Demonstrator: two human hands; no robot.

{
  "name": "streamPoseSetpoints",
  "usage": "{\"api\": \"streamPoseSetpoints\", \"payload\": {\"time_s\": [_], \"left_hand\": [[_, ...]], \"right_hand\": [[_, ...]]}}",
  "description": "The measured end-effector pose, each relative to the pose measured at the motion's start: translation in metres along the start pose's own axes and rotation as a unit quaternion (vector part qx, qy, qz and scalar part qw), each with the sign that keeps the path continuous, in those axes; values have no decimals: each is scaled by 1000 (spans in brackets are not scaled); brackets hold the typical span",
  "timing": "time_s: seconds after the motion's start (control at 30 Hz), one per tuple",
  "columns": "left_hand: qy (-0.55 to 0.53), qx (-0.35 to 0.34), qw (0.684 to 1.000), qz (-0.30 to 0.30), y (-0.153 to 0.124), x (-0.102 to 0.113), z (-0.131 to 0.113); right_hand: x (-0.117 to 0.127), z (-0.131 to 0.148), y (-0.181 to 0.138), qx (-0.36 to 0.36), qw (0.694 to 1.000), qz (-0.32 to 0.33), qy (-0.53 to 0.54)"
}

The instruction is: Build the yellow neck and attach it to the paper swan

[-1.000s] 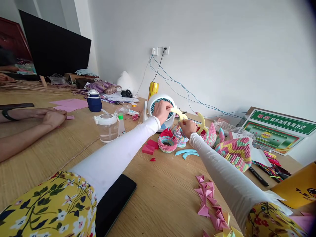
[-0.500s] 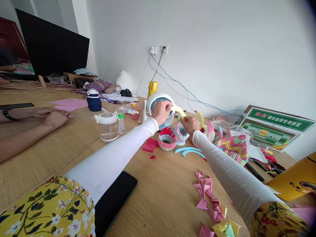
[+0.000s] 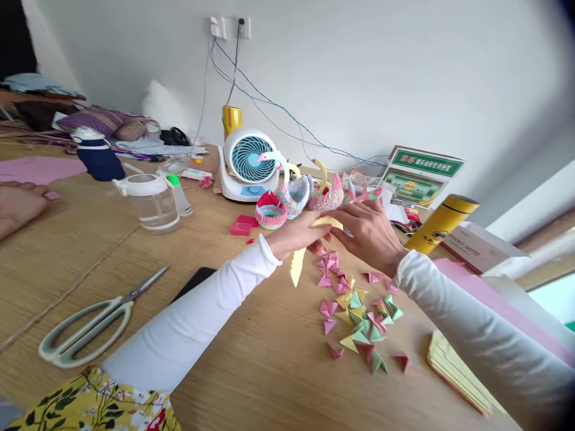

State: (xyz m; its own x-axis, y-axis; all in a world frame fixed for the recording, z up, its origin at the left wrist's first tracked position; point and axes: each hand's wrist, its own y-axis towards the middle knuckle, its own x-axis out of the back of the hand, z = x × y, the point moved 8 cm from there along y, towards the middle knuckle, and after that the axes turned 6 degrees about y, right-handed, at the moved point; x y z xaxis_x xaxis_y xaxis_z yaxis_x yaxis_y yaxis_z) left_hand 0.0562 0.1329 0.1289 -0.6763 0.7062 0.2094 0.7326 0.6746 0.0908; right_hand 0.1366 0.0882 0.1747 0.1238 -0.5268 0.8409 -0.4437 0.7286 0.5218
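My left hand (image 3: 296, 234) is closed on a curved yellow strip of folded paper pieces (image 3: 297, 266), whose lower end hangs toward the table. My right hand (image 3: 369, 232) meets it from the right, its fingertips pinching the strip's upper end (image 3: 327, 222). Both hands hover above a scatter of small folded paper triangles (image 3: 359, 311) in pink, yellow and green. Behind the hands stand a pink and teal paper ring (image 3: 271, 211) and paper swans (image 3: 330, 194).
Scissors (image 3: 92, 320) lie at the near left, by a black phone (image 3: 193, 281). A small fan (image 3: 247, 163), a clear jug (image 3: 150, 200), a glue bottle (image 3: 179, 194), a yellow flask (image 3: 440, 224) and yellow paper sheets (image 3: 453, 371) surround the work. Another person's hand (image 3: 18, 203) rests far left.
My hands have drawn back from the fan toward me with the yellow strip and now sit above the loose triangles. The view has swung right and down, and scissors have come into view.
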Motion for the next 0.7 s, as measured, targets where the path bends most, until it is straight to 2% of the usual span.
{"api": "streamPoseSetpoints", "payload": {"time_s": [0.1, 0.17, 0.23, 0.33, 0.4, 0.47, 0.6, 0.7], "left_hand": [[-143, -10, 989, 48, -11, -36, 3], [-249, 11, 967, 57, -17, -51, 11], [-344, 55, 935, 71, -24, -65, 26], [-446, 128, 881, 96, -38, -86, 54], [-479, 164, 857, 95, -49, -95, 74], [-492, 190, 845, 92, -60, -100, 91], [-481, 194, 851, 85, -73, -100, 108], [-459, 173, 867, 92, -77, -101, 107]], "right_hand": [[27, 0, -50, -61, 994, -52, 71], [33, -11, -89, -154, 978, -83, 118], [24, -15, -125, -214, 960, -70, 166], [-1, -2, -162, -226, 951, 6, 211], [-17, 10, -177, -228, 944, 55, 234], [-27, 24, -182, -207, 948, 79, 227], [-38, 47, -181, -144, 964, 91, 204], [-41, 46, -182, -156, 959, 66, 226]]}}
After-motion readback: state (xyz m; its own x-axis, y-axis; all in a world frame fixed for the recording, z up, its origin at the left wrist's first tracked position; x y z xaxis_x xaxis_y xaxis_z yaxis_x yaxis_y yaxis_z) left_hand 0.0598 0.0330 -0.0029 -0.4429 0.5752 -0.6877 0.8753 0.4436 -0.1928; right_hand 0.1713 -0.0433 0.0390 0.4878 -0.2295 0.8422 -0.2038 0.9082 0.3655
